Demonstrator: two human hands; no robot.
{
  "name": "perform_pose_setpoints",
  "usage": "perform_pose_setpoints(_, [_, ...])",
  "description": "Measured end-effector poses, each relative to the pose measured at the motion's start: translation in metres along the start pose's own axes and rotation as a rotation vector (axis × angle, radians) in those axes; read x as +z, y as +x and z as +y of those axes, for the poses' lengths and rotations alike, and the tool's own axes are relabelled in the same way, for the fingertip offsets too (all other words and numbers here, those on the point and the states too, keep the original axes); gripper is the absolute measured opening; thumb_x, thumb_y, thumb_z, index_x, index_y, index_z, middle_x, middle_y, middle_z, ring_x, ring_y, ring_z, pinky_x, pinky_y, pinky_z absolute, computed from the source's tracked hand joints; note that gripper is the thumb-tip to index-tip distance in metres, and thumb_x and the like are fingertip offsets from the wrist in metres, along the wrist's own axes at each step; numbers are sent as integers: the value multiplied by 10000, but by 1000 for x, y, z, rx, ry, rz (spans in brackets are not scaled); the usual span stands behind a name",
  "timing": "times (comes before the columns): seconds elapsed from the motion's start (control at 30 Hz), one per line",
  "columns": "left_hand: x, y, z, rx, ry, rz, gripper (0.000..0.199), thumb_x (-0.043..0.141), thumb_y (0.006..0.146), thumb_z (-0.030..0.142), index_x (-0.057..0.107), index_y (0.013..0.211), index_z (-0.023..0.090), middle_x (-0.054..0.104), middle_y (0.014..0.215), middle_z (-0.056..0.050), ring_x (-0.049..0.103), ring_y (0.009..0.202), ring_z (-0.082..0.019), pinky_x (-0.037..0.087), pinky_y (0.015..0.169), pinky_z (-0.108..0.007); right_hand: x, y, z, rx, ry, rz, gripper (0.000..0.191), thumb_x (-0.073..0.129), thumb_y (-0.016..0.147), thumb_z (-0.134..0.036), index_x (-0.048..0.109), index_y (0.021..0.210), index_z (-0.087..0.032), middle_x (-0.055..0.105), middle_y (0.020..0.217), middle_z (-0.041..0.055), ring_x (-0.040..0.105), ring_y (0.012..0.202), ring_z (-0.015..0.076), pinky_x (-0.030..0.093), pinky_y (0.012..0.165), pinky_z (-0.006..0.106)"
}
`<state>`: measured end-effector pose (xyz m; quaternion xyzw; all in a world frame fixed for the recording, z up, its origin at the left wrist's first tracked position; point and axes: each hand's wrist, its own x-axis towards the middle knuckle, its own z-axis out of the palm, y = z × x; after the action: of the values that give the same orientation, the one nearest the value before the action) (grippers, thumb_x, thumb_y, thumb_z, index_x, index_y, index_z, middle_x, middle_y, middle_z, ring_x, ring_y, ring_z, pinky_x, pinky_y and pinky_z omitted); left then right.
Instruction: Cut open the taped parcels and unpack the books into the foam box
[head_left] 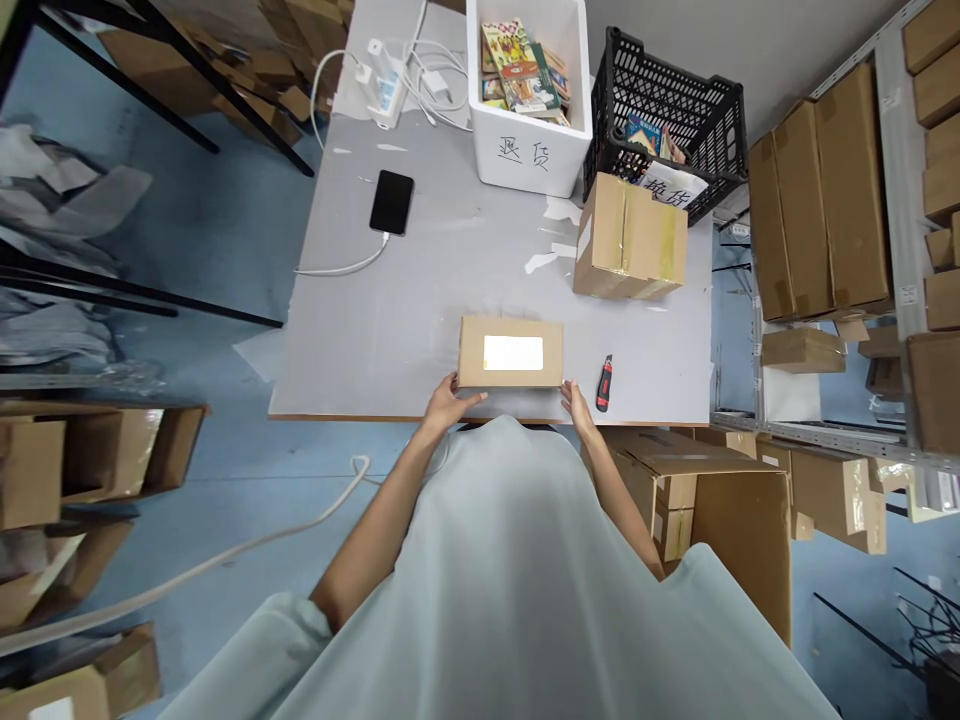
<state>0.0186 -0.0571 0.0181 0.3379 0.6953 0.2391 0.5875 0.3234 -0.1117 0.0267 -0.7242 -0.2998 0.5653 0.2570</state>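
Observation:
A small brown cardboard box (472, 352) with a white label (513, 353) sits near the table's front edge, directly before me. My left hand (445, 402) grips its lower left corner, the thumb pointing inward along the front. At the opposite lower corner, my right hand (573, 402) holds the box with its fingers against the side. A red and black utility knife (604, 384) lies just right of my right hand. The undersides of the fingers are partly hidden by the box.
On the grey table (337, 330) are a taped carton (630, 240), a phone (391, 202) on a charging cable and a power strip (386, 90). A white bin (532, 160) and a black crate (675, 110) hold books. Cartons (821, 200) fill the right shelving; a large open box (742, 540) stands below.

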Motion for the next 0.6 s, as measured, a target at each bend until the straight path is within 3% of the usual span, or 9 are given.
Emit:
perform_pose_setpoints(0.1, [-2,-1,6,22,-10,90,895,1019,688,234,683,1513,141,716,1607,-232,620,1599,-405,557,1291,-532,-1,-4,-13,-77,146,46,1085,363,1052,-985,603,1727,-170,629,1752,185,504,1721,327,407,1419,531])
perform_pose_setpoints(0.23, [-9,1,30,191,-96,191,600,886,830,224,751,1408,133,794,1473,-197,783,1381,-332,619,1234,-496,-13,-9,-45,-214,259,47,966,482,1049,-943,698,1646,-215,675,1717,128,489,1731,304,311,1470,502])
perform_pose_setpoints(0.4, [-21,4,60,425,-35,283,447,766,941,280,806,1368,153,795,1477,-158,835,1216,-267,683,1123,-417,-23,-16,-77,-274,345,-26,965,485,1064,-933,665,1685,-216,653,1735,140,518,1714,327,354,1458,536])
perform_pose_setpoints(0.5, [-25,5,61,403,18,280,434,747,952,273,810,1363,148,812,1448,-157,840,1195,-273,691,1100,-413,-18,-18,-77,-260,364,-34,981,513,1045,-946,679,1670,-208,642,1743,151,563,1679,357,402,1432,557])
perform_pose_setpoints(0.6, [-23,6,52,285,63,257,450,721,929,200,794,1368,139,837,1388,-159,841,1210,-300,681,1115,-446,-10,-18,-67,-226,337,-22,998,535,1019,-966,713,1629,-197,645,1738,160,581,1665,363,413,1427,547])
